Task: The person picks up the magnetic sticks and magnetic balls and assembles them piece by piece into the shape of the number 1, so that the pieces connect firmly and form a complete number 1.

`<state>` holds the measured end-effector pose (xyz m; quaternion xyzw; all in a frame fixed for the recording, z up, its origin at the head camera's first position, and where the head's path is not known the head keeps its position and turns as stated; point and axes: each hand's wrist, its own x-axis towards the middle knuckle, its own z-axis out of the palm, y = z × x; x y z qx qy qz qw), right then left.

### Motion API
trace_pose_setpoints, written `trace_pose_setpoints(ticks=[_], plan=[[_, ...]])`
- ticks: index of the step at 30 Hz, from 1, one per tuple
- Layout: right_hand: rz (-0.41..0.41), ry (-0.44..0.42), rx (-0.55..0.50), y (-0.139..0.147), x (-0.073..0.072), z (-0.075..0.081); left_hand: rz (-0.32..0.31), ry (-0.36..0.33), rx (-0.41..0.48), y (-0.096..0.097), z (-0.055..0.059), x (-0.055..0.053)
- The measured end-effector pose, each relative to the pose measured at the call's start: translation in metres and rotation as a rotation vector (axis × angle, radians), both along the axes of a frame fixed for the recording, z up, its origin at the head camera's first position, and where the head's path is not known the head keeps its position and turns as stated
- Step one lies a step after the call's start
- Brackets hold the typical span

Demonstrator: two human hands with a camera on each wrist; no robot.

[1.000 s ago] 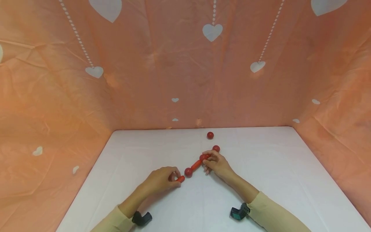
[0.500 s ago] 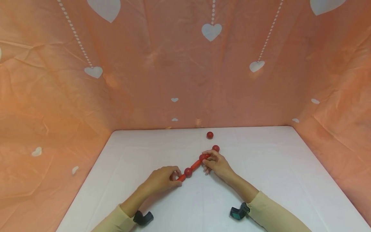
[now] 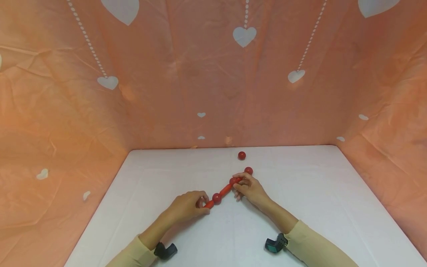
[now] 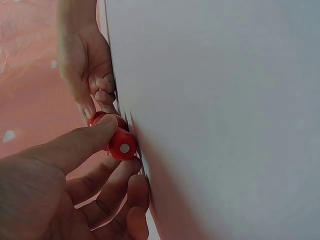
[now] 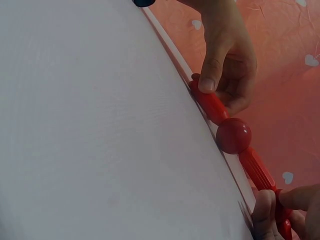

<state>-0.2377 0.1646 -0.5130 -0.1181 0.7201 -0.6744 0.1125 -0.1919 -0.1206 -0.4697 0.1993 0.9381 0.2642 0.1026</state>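
In the head view, red rods and balls form a slanting chain on the white table. My left hand pinches the near-end red rod between thumb and fingers. That rod meets a red ball; a pale round disc marks its free end in the left wrist view. A second rod runs from this ball to another red ball, which my right hand pinches. Beyond it a further red rod, mostly behind my fingers, leads to the far-end ball.
A loose red ball lies near the back edge of the white table. Orange cloth with pale hearts rises behind and at both sides. Dark devices sit at both wrists, one by the right sleeve.
The left hand has brought its red rod slightly up and right, closing the gap to the nearest ball. The right hand and the rest of the chain stay put.
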Motion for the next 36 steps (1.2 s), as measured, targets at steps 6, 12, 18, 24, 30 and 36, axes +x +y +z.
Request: trace_pose_setpoints(ticks=[6,12,18,24,30,36], plan=[[0.003,-0.001,-0.005,0.000,0.000,0.000,-0.003,0.004,-0.012,0.000,0.000,-0.001],[0.001,-0.003,-0.003,0.000,0.000,0.000,-0.009,0.005,-0.011,0.000,0.003,0.000],[0.000,-0.008,-0.007,0.000,0.000,0.001,-0.017,0.022,0.003,0.002,0.009,-0.004],[-0.010,-0.011,0.003,0.000,0.000,0.001,-0.005,0.029,0.028,0.009,0.018,-0.012],[-0.012,-0.001,0.006,0.000,0.001,0.001,-0.015,0.062,0.009,0.018,0.029,-0.024],[-0.019,0.001,0.028,-0.001,0.001,0.002,-0.012,0.099,0.018,0.025,0.042,-0.036]])
